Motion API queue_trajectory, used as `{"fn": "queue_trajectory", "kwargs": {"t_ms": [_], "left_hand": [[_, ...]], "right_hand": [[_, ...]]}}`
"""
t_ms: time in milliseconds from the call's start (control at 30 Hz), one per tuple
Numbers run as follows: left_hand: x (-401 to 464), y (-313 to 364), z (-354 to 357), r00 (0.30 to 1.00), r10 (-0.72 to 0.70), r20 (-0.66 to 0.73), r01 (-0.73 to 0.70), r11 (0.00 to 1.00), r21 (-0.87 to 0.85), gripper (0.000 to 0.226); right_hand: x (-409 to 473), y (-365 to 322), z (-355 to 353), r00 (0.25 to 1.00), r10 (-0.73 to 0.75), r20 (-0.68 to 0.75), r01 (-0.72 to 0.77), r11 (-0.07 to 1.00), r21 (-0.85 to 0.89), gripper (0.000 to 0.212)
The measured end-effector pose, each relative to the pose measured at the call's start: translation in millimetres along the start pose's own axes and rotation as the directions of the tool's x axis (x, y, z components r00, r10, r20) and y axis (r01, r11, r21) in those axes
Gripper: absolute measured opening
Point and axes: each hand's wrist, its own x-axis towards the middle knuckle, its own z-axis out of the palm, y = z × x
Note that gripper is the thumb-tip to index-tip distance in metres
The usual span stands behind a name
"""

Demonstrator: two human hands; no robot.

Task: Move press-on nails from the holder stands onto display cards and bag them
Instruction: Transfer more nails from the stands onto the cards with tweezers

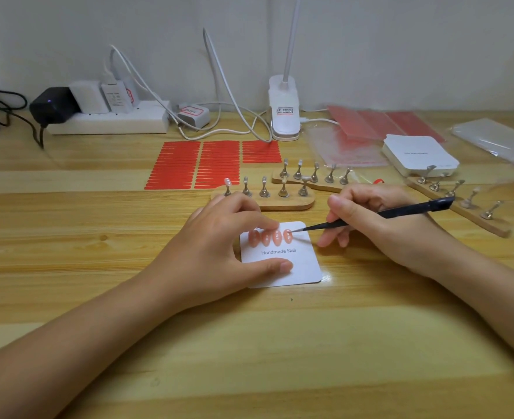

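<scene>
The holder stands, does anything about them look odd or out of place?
One thing: the nearest holder stand has a single nail left on its leftmost post, the other posts bare. The stand at right lies askew, angled across the table.

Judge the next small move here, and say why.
Probably lift the tweezers off the fourth nail and fetch the last nail on the near stand: the card holds four, and the left hand pins it.
</scene>
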Motion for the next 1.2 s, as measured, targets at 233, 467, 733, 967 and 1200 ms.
{"fn": "queue_trajectory", "kwargs": {"t_ms": [233,467,733,967,1200], "left_hand": [[0.2,0.0,-0.5,1.000,0.000,0.002,0.000,1.000,-0.010,0.066],[0.1,-0.7,-0.1,1.000,0.001,-0.002,-0.001,1.000,-0.009,0.067],[0.3,-0.6,-0.4,1.000,-0.005,0.003,0.005,1.000,-0.005,0.068],[0.3,-0.1,-0.9,1.000,-0.008,0.008,0.008,1.000,-0.003,0.068],[0.6,-0.8,-0.7,1.000,-0.003,0.008,0.003,1.000,0.002,0.068]], "right_hand": [[-0.8,1.7,-2.5,1.000,0.017,-0.010,-0.015,0.986,0.164,0.027],[-2.1,-2.3,-0.4,1.000,-0.009,0.014,0.009,1.000,0.027,0.024],[-1.1,-1.4,-0.1,1.000,0.002,0.014,-0.002,1.000,0.006,0.025],[-0.7,1.6,-1.9,1.000,0.021,0.008,-0.022,0.994,0.111,0.027],[0.3,2.5,-0.4,1.000,0.015,0.011,-0.016,0.995,0.103,0.026]]}}
